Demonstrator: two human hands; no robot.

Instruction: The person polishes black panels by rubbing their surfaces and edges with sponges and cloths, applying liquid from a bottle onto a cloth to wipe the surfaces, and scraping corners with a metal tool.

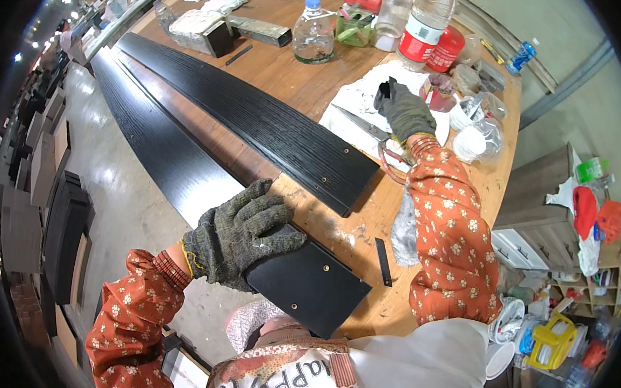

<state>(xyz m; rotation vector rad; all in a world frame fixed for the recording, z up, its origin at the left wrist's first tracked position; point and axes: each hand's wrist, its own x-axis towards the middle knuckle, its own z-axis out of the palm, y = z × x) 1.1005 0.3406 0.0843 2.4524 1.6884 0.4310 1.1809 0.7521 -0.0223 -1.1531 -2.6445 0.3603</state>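
My left hand (pixel 241 236), in a dark grey knitted glove, lies across the near end of a long black board (pixel 313 282), its fingers stretched out over the surface. Beside it, a second long black board (pixel 278 132) runs away to the far left; both have small brass-coloured holes near this end. Over a white cloth (pixel 351 91) at the right, my gloved right hand (pixel 407 111) has its fingers closed at a small black piece whose kind I cannot make out. Scissors (pixel 367 127) with red handles lie next to that wrist.
Bottles and jars crowd the back right, among them a clear bottle with a blue cap (pixel 313 36) and a red-labelled bottle (pixel 424 31). A short black strip (pixel 383 262) lies near the table's front. Dark panels (pixel 66 230) stand on the floor at left.
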